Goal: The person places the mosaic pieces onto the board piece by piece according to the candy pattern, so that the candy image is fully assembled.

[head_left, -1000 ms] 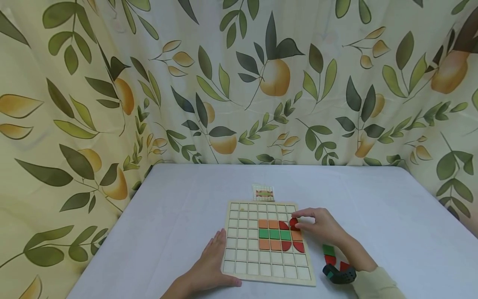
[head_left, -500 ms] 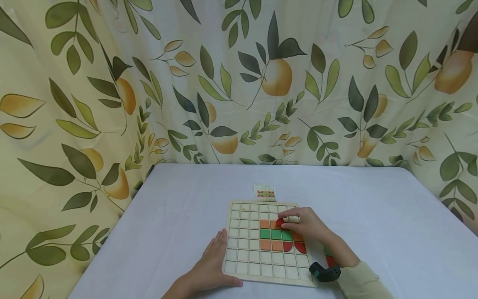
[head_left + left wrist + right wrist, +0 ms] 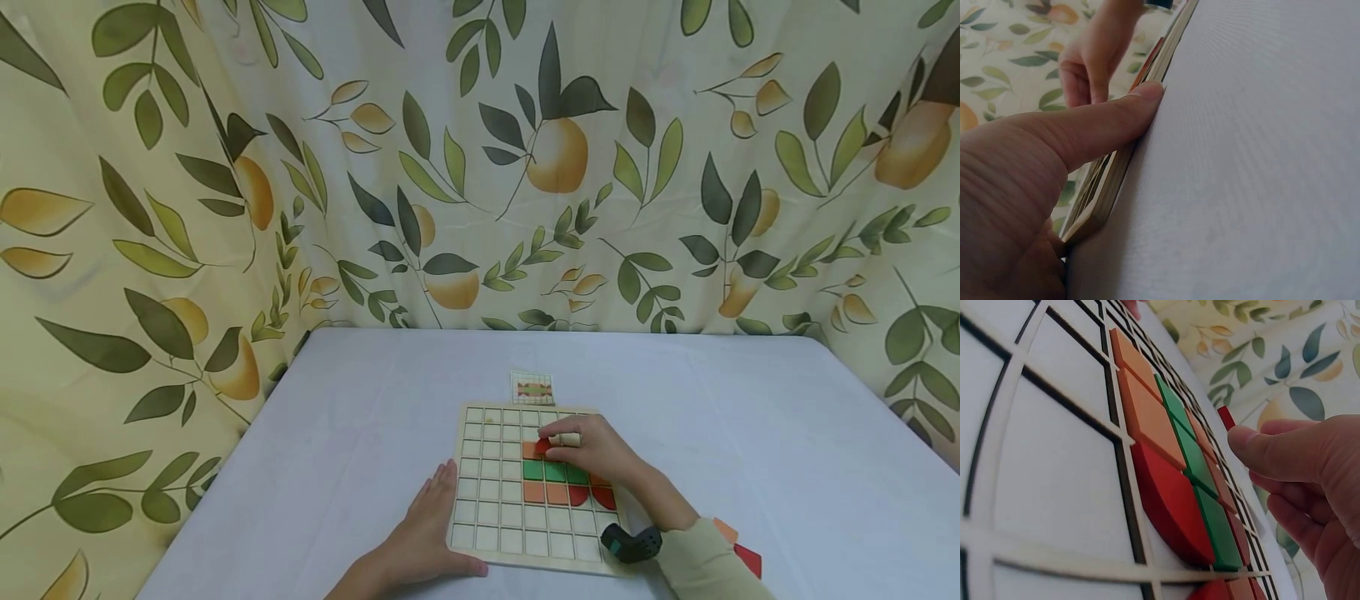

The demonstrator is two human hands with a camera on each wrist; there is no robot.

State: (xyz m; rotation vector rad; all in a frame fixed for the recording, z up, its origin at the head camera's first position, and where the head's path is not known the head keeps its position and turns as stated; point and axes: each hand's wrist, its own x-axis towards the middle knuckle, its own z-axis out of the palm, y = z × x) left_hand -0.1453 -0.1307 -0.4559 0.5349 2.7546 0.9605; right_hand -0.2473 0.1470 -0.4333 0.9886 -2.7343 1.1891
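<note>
My right hand [image 3: 588, 439] pinches a red piece [image 3: 1225, 417] between thumb and fingertips, over the wooden grid board [image 3: 495, 537]. The head view has this red piece overlapping the top row of filled cells. Green squares [image 3: 555, 471] run in a row across the middle. Orange squares [image 3: 533, 492] and red pieces with a curved edge [image 3: 579, 495] lie below them. My left hand [image 3: 420, 525] rests around the board's near left corner, with fingers along its left side. In the left wrist view its thumb [image 3: 1110, 122] presses against the board's edge.
Behind the board lies a small pattern card [image 3: 533, 388]. To the right of my right sleeve [image 3: 708, 558] lie a loose orange piece [image 3: 725, 531] and a red piece [image 3: 750, 560]. A patterned curtain [image 3: 465, 208] hangs behind the white-covered table [image 3: 360, 417].
My right hand has carried the red piece leftward across the top filled row. Its forearm now covers some loose pieces and uncovers others at the right. My left hand has stayed put.
</note>
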